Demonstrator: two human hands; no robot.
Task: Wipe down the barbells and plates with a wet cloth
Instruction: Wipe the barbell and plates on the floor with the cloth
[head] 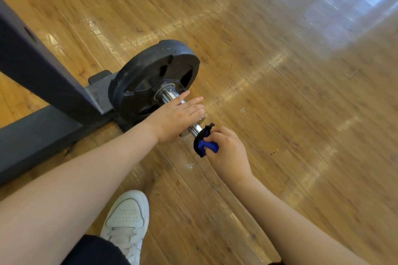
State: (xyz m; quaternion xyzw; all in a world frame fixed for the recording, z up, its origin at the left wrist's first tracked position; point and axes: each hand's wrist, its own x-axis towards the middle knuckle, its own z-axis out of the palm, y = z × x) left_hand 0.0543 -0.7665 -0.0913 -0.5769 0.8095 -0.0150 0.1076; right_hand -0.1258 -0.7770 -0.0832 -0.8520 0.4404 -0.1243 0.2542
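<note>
Wiping the bar's end looks like the step in hand: the right hand (226,148) is clenched around a bunched blue-and-black cloth (203,144) pressed at the tip of the chrome barbell sleeve (170,95), while the left hand (178,118) lies on that sleeve with fingers loose and extended, steadying it. A black weight plate (150,79) sits on the sleeve, against a dark steel rack frame (43,84). Next, probably, the cloth must travel inward along the sleeve to the plate's face — the left hand would need to move aside. Glossy wooden floor (280,92) — window glare far right; a white sneaker (127,221) below.
</note>
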